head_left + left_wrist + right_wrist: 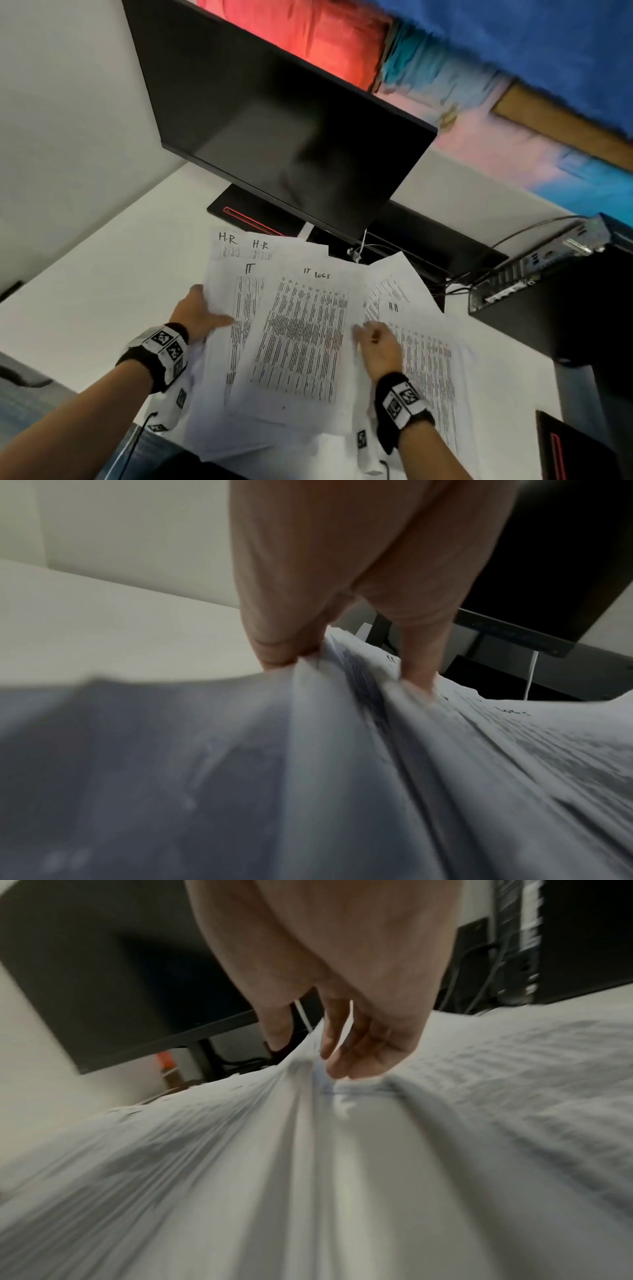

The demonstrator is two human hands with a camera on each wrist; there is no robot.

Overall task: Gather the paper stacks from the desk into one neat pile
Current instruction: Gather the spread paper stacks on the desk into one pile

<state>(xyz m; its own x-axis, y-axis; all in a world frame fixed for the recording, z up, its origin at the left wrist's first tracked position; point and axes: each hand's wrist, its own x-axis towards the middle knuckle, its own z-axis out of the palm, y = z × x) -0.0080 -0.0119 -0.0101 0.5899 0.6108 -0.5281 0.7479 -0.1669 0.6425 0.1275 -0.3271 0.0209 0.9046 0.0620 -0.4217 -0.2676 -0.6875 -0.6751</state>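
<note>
Printed sheets lie fanned and overlapping on the white desk point(102, 274). On top is a sheet headed "IT LOGS" point(305, 335), with an "IT" sheet point(246, 291) to its left and two "H.R" sheets point(239, 246) behind. Another "H.R" sheet point(428, 370) lies to the right. My left hand point(205, 318) grips the left edge of the bundle point(479, 750), thumb on top and fingers underneath. At the right edge of the middle sheets, my right hand point(373, 337) pinches the paper point(308, 1150) between thumb and curled fingers point(339, 1064). Both wrist views are blurred.
A black monitor point(291, 137) on a base point(253, 219) stands just behind the papers. A small computer box with cables point(534, 267) and a black unit point(565, 318) are at the right. A dark device with a red stripe point(561, 448) sits at the lower right.
</note>
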